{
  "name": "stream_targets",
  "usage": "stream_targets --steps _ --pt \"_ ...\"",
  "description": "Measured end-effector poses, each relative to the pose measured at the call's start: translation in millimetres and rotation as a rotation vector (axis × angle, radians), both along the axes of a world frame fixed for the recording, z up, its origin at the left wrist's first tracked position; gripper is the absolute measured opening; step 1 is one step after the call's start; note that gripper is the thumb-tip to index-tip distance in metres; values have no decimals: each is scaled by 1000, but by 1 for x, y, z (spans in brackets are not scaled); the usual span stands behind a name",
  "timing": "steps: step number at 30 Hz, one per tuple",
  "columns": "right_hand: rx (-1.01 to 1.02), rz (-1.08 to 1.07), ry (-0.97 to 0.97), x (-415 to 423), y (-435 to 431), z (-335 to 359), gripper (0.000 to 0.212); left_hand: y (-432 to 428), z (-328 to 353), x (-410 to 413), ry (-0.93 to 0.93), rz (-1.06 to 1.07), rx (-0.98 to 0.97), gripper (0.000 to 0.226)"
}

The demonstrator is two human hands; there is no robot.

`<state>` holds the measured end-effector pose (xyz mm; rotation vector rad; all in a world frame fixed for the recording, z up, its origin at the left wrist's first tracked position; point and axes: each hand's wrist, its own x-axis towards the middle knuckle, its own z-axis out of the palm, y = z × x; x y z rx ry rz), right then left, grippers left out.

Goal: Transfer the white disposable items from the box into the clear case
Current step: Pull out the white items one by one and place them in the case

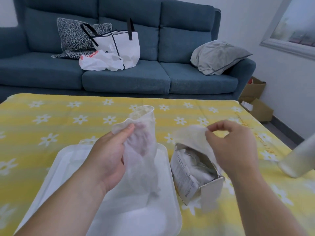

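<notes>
1. Clear case (166, 160) lies on the yellow daisy cloth (51, 116), close in, beneath the left forearm.
2. Box (185, 176) stands just right of it, torn open, with white items inside.
3. Left hand (109, 155) grips a thin white sheet (146, 120) above the case.
4. Right hand (235, 143) pinches a second sheet (190, 135) over the box; it is blurred, possibly still partly inside.

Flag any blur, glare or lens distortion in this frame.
Head view: the thin white sheet pinched by the right hand smears with motion blur; the silver cylinder at the right edge is soft; the far edge of the yellow daisy-print cloth bows, wide-angle distortion; no harsh glare.
</notes>
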<state>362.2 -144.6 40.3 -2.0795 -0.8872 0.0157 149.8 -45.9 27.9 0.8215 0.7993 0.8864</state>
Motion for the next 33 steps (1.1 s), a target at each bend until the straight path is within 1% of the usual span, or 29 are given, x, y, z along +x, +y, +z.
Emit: stream_targets --steps 2,3,6,7,8,10,11,12,13,14,16,18,21,24,26,30,33 --pt "61 70 -77 -7 -10 24 15 1 0 -1 15 8 -1 27" --pt "103 111 -86 -12 -15 34 18 0 0 -1 18 11 -3 27" --pt "203 255 -62 -18 -24 48 22 -2 3 0 26 -5 -4 30" --pt "217 310 -23 -19 -25 49 22 -4 4 1 23 -24 -1 30" --pt "235 369 61 -20 -25 49 21 -6 6 2 22 -47 1 31" --pt "303 477 329 -23 -24 47 27 -10 9 5 34 -95 9 36" --pt "334 516 484 -26 -23 47 27 -11 8 6 44 -109 14 29" --pt "352 553 619 -29 -22 48 20 -11 8 7 62 -122 12 24" --pt "367 591 732 -32 -21 50 11 -10 5 8 80 -130 9 28" --pt "386 626 826 -34 -21 52 7 -10 3 7 100 -149 -3 34" --pt "410 660 947 -36 -20 53 11 -10 0 7 126 -199 -8 40" --pt "367 626 945 -37 -17 49 13 -9 -1 4 96 -248 -35 44" --pt "296 520 879 -36 -12 38 23 -3 -1 2 4 -339 -102 53" --pt "269 420 861 -31 -11 33 36 4 -2 -5 -87 -395 -148 60" --pt "232 398 865 -29 -10 31 44 6 -1 -8 -152 -423 -180 62" --pt "144 485 874 -31 -8 30 54 9 -1 -9 -188 -430 -210 63" --pt "175 576 839 -34 -12 37 55 11 -2 -9 -196 -427 -234 64"
